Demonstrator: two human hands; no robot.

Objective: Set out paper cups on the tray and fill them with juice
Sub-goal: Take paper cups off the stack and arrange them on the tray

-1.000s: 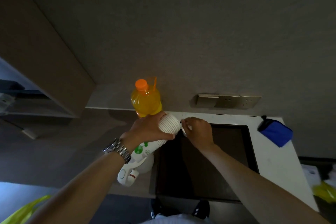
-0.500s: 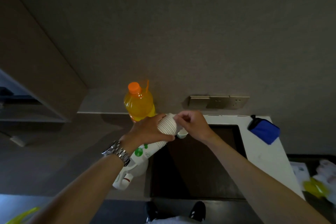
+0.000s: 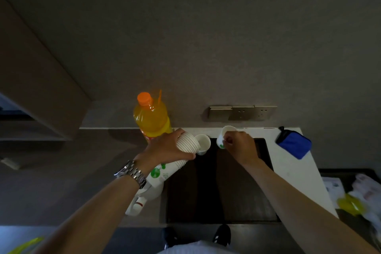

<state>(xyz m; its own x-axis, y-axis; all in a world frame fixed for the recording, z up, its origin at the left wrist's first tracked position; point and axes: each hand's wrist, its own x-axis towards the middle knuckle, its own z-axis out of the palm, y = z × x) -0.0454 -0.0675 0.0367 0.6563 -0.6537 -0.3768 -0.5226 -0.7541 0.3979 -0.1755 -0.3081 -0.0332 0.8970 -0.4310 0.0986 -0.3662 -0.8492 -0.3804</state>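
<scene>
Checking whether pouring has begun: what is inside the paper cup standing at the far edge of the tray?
The paper cup on the dark tray shows only a pale interior, no orange juice visible. The stack of cups in the left hand covers its near-left rim.

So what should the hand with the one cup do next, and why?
Probably set it down. The right hand pinches a single paper cup over the far edge of the dark tray, beside a cup that looks already set there. The left hand grips the stack of cups, and the juice bottle is still capped.
</scene>
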